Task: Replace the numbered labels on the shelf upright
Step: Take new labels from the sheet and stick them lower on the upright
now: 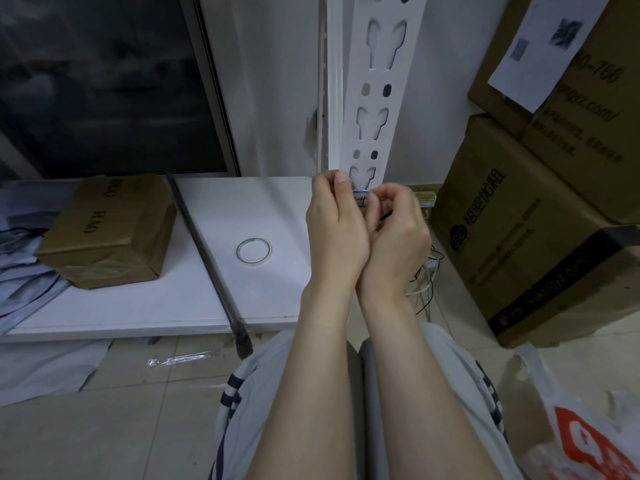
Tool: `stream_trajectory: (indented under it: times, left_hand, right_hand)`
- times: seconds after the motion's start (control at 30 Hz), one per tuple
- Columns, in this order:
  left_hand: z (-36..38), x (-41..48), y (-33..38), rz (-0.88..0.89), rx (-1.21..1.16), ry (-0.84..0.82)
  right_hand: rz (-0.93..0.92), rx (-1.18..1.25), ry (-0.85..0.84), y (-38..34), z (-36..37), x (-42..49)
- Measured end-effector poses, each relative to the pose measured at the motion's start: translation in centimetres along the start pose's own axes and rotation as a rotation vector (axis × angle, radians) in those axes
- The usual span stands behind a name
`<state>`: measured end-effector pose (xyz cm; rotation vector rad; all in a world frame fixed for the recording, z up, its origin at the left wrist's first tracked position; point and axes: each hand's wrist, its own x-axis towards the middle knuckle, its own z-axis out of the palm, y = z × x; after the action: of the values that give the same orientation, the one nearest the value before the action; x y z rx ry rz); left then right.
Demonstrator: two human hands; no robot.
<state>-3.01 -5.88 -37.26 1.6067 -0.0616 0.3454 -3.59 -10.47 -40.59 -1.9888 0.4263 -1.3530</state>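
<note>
Fingers [341, 181] of our left hand [337, 225] are curled at the left edge of the white shelf upright [379, 98], the thumb tip pressed on its front face, so the hand appears to grip the upright's edge. Our right hand [398, 233] is just beside it, wrists touching, and its curled fingers [381, 199] pinch the right end of the label [360, 199]. That label is a small white slip with a blue top edge and a handwritten number. It lies across the front of the upright between our two hands, just under a keyhole slot. A thin dark thing shows under our right fingers; we cannot tell what it is. To the left, on a low white board [214, 299], a tape roll [253, 251] lies flat, well apart from a brown carton [107, 230], with a black rod [207, 258] between them. Stacked cardboard boxes [519, 220] stand on the right.
</note>
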Motion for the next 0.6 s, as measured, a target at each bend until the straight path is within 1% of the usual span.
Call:
stream_trajectory:
  times: [0.3, 0.4, 0.6]
  left_hand:
    - [0.01, -0.07, 0.13, 0.002, 0.003, 0.001]
    - [0.05, -0.07, 0.16, 0.006, 0.007, 0.003]
    - [0.06, -0.14, 0.31, -0.016, -0.008, 0.002]
  right_hand:
    - [0.028, -0.009, -0.040, -0.09, -0.13, -0.14]
    - [0.063, -0.013, -0.068, -0.04, -0.29, -0.30]
    - [0.061, 0.038, -0.070, -0.21, -0.76, -0.28]
